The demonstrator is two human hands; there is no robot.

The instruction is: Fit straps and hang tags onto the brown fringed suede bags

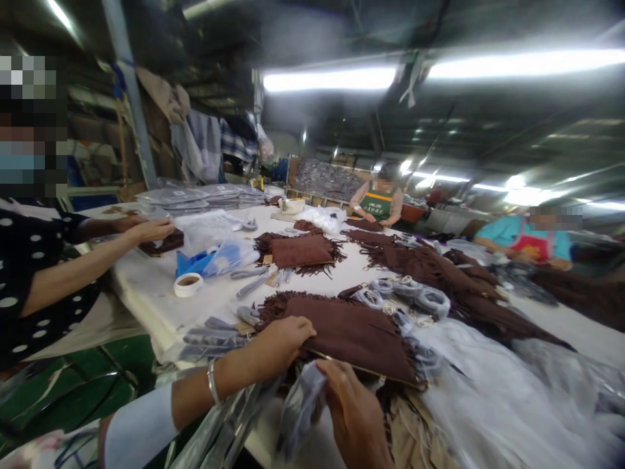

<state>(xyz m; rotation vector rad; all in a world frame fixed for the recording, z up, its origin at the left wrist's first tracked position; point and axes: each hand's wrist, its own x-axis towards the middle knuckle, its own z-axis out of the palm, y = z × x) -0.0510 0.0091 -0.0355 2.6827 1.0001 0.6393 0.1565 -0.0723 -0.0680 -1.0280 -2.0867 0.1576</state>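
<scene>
A brown suede fringed bag (356,332) lies flat on the white table (156,293) in front of me. My left hand (283,342) is closed on its near left edge, fingers curled over the suede. My right hand (354,410) sits just below the bag's zip edge, closed on a crumpled grey plastic wrapper (303,400). A thin bracelet circles my left wrist.
More brown fringed bags (303,251) and a long pile of them (439,273) cover the table. A tape roll (188,284), blue packet (195,262), wrapped straps (415,299) and clear plastic bags (488,391) lie about. A person at left reaches over the table; two others work at the far side.
</scene>
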